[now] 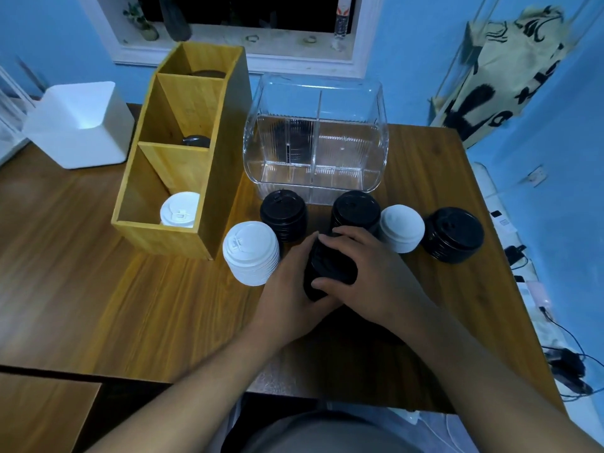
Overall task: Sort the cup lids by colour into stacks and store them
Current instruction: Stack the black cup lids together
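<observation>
Both my hands grip one stack of black lids (328,266) at the table's middle: my left hand (289,289) from the left, my right hand (366,273) over its top and right side. Around it stand a white stack (251,253), a black stack (283,214), another black stack (355,209), a smaller white stack (402,227) and a black stack (452,233) at the right. The wooden organiser (170,152) holds white lids (179,209) in its front compartment and dark lids (196,141) in the middle one.
A clear plastic divided box (315,138) stands behind the stacks, with dark lids in its left part. A white bin (81,122) sits at the back left. The table's right edge has cables and chargers beside it. Bare wood lies front left.
</observation>
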The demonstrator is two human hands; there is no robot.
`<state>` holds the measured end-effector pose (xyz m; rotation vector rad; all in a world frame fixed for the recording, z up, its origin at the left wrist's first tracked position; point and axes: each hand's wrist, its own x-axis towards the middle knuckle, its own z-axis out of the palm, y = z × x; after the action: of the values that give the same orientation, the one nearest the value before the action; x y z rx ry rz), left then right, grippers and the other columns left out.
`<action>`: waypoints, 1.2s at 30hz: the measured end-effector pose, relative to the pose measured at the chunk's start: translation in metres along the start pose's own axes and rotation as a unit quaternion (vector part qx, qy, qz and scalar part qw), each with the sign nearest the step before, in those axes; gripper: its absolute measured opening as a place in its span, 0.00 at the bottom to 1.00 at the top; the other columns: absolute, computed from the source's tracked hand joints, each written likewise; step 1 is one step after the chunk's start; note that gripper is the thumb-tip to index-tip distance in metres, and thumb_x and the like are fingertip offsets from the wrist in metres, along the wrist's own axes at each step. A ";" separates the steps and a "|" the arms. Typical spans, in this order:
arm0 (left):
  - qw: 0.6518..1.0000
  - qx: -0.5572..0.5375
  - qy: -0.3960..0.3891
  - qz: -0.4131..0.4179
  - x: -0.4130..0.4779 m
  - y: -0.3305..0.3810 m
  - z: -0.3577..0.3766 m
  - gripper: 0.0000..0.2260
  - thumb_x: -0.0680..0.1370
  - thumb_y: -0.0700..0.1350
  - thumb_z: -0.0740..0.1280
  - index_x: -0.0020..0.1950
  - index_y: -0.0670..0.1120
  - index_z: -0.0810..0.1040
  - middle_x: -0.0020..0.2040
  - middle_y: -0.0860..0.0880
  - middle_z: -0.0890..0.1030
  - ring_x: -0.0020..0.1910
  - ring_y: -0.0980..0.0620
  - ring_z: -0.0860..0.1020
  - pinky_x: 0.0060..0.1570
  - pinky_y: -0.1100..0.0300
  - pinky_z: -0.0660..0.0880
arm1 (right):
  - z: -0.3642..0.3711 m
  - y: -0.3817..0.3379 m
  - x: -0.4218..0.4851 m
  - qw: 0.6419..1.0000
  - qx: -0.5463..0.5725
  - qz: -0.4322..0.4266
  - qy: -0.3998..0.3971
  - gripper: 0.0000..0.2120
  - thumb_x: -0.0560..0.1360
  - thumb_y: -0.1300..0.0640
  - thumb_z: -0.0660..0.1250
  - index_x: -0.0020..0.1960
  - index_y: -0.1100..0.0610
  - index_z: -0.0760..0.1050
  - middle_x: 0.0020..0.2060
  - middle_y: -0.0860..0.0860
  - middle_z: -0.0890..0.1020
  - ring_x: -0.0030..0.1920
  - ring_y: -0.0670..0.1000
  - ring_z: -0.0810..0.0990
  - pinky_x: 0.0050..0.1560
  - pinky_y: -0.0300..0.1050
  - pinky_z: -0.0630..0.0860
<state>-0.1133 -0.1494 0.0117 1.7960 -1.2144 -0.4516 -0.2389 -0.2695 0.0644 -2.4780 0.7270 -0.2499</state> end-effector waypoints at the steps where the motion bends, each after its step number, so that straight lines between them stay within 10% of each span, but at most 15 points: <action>1: 1.000 0.000 0.002 0.004 0.000 0.000 0.000 0.38 0.72 0.56 0.77 0.78 0.50 0.65 0.71 0.56 0.74 0.70 0.61 0.72 0.67 0.57 0.74 | 0.000 0.000 0.000 1.000 0.002 -0.001 0.002 0.36 0.72 0.36 0.72 0.77 0.41 0.65 0.75 0.39 0.63 0.73 0.43 0.65 0.70 0.43 0.69; 7: 1.000 -0.004 -0.008 0.012 0.001 0.001 0.000 0.37 0.72 0.60 0.77 0.77 0.51 0.67 0.68 0.56 0.76 0.67 0.57 0.75 0.62 0.51 0.77 | -0.019 0.012 -0.022 0.991 0.131 -0.003 -0.015 0.32 0.74 0.38 0.70 0.76 0.39 0.66 0.76 0.37 0.65 0.74 0.37 0.64 0.71 0.40 0.67; 12: 1.000 0.010 -0.013 -0.002 0.002 0.002 -0.001 0.40 0.70 0.66 0.75 0.77 0.54 0.66 0.69 0.58 0.75 0.69 0.59 0.73 0.67 0.52 0.74 | -0.030 0.055 -0.086 0.979 0.128 0.098 0.128 0.21 0.73 0.36 0.64 0.65 0.37 0.74 0.56 0.36 0.80 0.58 0.37 0.79 0.59 0.47 0.79; 18: 1.000 0.009 -0.009 -0.012 0.000 0.002 -0.001 0.41 0.69 0.64 0.77 0.77 0.53 0.65 0.70 0.58 0.74 0.70 0.60 0.72 0.69 0.55 0.72 | 0.000 0.070 -0.106 0.994 -0.073 0.077 0.008 0.41 0.68 0.23 0.62 0.76 0.40 0.66 0.71 0.39 0.69 0.71 0.44 0.64 0.71 0.49 0.66; 24: 1.000 -0.002 0.000 -0.016 -0.002 0.004 -0.002 0.42 0.69 0.64 0.76 0.78 0.53 0.64 0.72 0.58 0.72 0.71 0.62 0.70 0.70 0.65 0.68 | -0.004 0.071 -0.104 0.994 0.013 0.098 0.056 0.36 0.68 0.34 0.72 0.73 0.40 0.68 0.68 0.39 0.72 0.69 0.43 0.66 0.71 0.52 0.69; 30: 1.000 0.004 -0.018 -0.019 0.001 0.003 -0.001 0.43 0.68 0.65 0.77 0.78 0.53 0.64 0.71 0.58 0.72 0.71 0.60 0.71 0.70 0.55 0.71 | -0.014 0.067 -0.104 0.972 -0.157 0.172 0.031 0.50 0.62 0.17 0.58 0.78 0.39 0.55 0.64 0.42 0.65 0.64 0.46 0.66 0.62 0.48 0.73; 36: 0.999 0.011 -0.033 -0.008 0.000 0.004 -0.004 0.46 0.67 0.64 0.78 0.80 0.54 0.61 0.74 0.59 0.69 0.73 0.62 0.67 0.72 0.60 0.67 | -0.034 0.078 -0.101 0.997 0.013 0.044 -0.070 0.41 0.71 0.46 0.76 0.77 0.35 0.57 0.77 0.34 0.57 0.77 0.39 0.51 0.77 0.47 0.58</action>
<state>-0.1127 -0.1478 0.0176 1.8233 -1.2542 -0.5122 -0.3689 -0.2850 0.0481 -2.4044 0.7672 -0.0523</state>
